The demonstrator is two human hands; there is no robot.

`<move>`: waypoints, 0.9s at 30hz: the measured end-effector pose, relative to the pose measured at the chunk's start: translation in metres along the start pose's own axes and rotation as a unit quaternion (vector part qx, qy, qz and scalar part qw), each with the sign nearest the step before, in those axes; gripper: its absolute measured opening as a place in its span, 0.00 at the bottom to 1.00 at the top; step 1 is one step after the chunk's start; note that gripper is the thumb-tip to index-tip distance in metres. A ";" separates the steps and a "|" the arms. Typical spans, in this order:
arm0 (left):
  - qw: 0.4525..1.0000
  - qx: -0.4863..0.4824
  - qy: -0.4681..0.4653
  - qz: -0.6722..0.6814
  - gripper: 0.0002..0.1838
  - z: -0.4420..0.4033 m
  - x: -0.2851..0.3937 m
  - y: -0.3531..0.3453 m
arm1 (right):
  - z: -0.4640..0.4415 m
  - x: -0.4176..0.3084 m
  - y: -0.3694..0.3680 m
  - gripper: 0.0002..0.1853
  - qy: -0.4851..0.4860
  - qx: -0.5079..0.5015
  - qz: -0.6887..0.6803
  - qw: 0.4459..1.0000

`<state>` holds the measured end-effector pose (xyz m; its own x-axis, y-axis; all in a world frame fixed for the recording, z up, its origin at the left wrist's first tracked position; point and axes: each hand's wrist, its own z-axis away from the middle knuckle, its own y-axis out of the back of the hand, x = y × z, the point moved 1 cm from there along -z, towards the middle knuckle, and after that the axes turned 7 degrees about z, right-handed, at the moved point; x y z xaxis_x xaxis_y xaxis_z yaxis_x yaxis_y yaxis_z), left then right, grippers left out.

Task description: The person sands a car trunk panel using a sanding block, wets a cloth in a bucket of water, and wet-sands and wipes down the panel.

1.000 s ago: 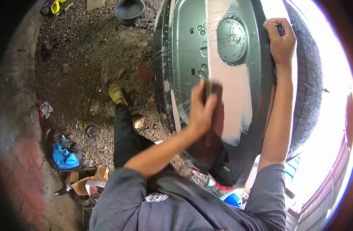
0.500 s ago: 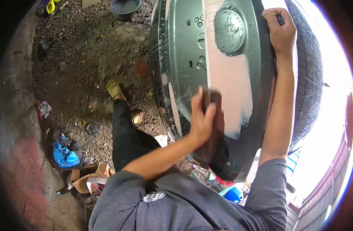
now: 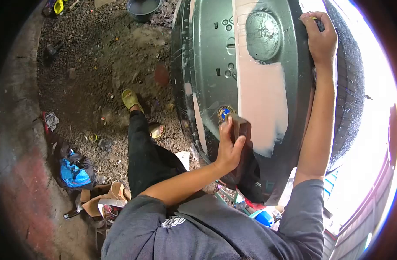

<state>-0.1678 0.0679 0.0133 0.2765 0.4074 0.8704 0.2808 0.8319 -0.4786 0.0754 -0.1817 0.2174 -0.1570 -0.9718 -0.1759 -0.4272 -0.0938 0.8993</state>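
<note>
A dark green metal panel, curved like a vehicle part, bears a broad pale pink patch beside a round recess. My left hand is closed around a dark brown block, which lies against the panel at the patch's lower left. Just above those fingertips a round blue and gold emblem shows. At the panel's upper right edge is my right hand, its fingers curled in; a tiny yellowish bit shows at the fingertips, too small to name.
A dark basin of greyish water stands on the gravel at the top. Blue plastic and cardboard scraps lie at lower left. My sandalled foot is left of the panel. A large black tyre-like shape curves along the right.
My left hand and the block have moved down along the panel, and the blue emblem above them has come into view. My right hand has stayed at the panel's edge.
</note>
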 end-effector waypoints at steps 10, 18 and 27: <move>0.996 0.054 0.018 0.068 0.33 -0.174 0.025 0.005 | 0.017 -0.029 0.006 0.09 0.002 -0.003 -0.010 1.000; 0.997 0.038 0.011 0.063 0.33 -0.087 0.008 -0.002 | 0.102 -0.059 0.041 0.09 0.080 0.035 0.016 0.996; 1.000 -0.015 0.009 -0.021 0.36 -0.054 0.008 0.004 | 0.094 -0.056 0.042 0.10 0.019 0.002 0.015 1.000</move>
<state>-0.1145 0.0541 0.0120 0.2801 0.3645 0.8881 0.3202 0.8366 -0.4444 -0.0180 -0.1108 0.2273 -0.1352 -0.9817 -0.1342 -0.4272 -0.0645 0.9019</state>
